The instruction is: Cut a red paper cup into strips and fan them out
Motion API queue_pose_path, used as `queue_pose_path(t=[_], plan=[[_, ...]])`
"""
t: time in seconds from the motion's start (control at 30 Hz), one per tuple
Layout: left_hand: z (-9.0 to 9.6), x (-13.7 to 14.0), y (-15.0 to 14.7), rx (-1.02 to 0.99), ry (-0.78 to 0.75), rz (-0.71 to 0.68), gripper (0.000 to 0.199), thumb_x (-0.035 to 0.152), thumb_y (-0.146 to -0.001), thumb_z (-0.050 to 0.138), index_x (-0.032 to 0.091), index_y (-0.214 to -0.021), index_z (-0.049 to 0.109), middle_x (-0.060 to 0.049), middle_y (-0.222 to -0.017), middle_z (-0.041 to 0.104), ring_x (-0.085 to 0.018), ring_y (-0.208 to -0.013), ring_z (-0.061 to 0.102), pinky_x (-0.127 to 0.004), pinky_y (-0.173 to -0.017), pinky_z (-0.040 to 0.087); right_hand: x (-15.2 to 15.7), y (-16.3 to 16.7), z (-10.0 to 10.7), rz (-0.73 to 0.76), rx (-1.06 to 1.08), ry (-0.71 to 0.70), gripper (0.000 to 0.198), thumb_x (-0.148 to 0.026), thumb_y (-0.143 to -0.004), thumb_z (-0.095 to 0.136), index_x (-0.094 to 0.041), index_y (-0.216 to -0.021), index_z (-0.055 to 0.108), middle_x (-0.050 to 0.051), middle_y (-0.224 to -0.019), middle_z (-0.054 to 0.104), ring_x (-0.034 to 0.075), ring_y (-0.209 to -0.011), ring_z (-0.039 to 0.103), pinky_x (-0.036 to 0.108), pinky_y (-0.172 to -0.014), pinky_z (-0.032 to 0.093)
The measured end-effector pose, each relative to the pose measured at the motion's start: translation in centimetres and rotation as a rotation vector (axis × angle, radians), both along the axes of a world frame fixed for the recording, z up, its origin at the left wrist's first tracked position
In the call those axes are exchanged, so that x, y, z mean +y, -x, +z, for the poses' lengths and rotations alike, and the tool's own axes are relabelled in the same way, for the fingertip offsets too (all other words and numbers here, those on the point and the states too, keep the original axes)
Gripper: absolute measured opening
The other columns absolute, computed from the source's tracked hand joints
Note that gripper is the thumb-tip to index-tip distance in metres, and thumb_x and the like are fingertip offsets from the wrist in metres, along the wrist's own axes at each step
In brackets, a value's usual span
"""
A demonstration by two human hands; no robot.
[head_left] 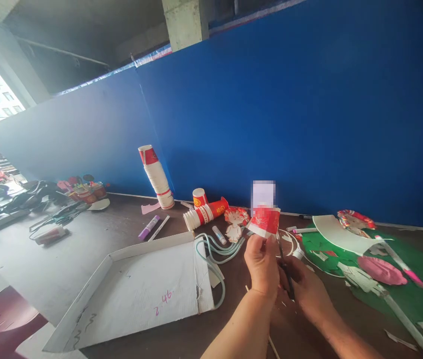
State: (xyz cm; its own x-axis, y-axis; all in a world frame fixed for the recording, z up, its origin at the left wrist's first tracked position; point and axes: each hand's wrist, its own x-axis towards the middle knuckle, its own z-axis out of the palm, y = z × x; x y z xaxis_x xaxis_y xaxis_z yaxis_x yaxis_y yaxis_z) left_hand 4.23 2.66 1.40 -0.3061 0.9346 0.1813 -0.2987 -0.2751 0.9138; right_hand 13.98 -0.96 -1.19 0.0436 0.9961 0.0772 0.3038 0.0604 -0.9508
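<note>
My left hand (261, 264) pinches the lower edge of a red and white piece of paper cup (266, 220), held upright above the table. A blurred patch covers what stands just above that piece. In my right hand (304, 286) is a pair of scissors (287, 279), my fingers closed round the handles. The blades point up along the right edge of the cup piece; whether they touch it I cannot tell. Left of my left hand, a paper cut-out figure (234, 234) with a red and white frill lies near a small glue stick (219, 234).
A cardboard box lid (140, 284) lies left of my hands, beside a coiled pale cable (220, 257). Behind it are a tall leaning cup stack (157, 177) and a toppled stack (207, 213). Paper scraps, a pink plate piece (382, 270) and markers lie on a green sheet (420, 294).
</note>
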Motion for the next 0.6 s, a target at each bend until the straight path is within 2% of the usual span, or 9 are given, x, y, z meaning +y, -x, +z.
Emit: queue_pose_path(t=[0.1, 0.3, 0.43, 0.6], plan=[[0.2, -0.5, 0.2, 0.113, -0.087, 0.041, 0.019, 0.031, -0.080, 0.065, 0.020, -0.065, 0.066, -0.001, -0.073, 0.055, -0.013, -0.070, 0.046, -0.022, -0.071, 0.039, 0.1, -0.2, -0.5, 0.003, -0.003, 0.031, 0.033, -0.028, -0.073, 0.060, -0.022, -0.105, 0.063, 0.003, -0.092, 0.075, 0.022, -0.079, 0.069, 0.030, -0.070, 0.051], [0.3, -0.5, 0.3, 0.154, -0.105, 0.039, 0.016, 0.026, -0.079, 0.066, 0.022, -0.064, 0.067, -0.002, -0.072, 0.055, -0.014, -0.069, 0.045, -0.022, -0.069, 0.037, 0.4, -0.5, -1.3, -0.006, -0.027, 0.040, 0.035, -0.028, -0.073, 0.059, -0.022, -0.107, 0.063, 0.004, -0.093, 0.075, 0.023, -0.076, 0.069, 0.032, -0.071, 0.051], [0.1, -0.2, 0.2, 0.050, -0.074, 0.039, 0.019, 0.027, -0.073, 0.072, 0.020, -0.057, 0.064, -0.001, -0.069, 0.055, -0.013, -0.067, 0.045, -0.021, -0.066, 0.036, 0.3, -0.4, -0.9, -0.010, -0.062, 0.015, 0.031, -0.030, -0.074, 0.060, -0.022, -0.103, 0.064, 0.004, -0.090, 0.075, 0.024, -0.077, 0.069, 0.032, -0.070, 0.051], [-1.0, 1.6, 0.5, -0.262, 0.177, -0.029, 0.025, 0.037, -0.066, 0.077, 0.016, -0.063, 0.064, 0.001, -0.062, 0.057, -0.010, -0.059, 0.049, -0.021, -0.059, 0.039, 0.0, 0.0, -0.2, 0.009, -0.059, -0.051, 0.026, -0.037, -0.078, 0.060, -0.022, -0.100, 0.064, 0.005, -0.093, 0.074, 0.023, -0.081, 0.068, 0.030, -0.072, 0.052]])
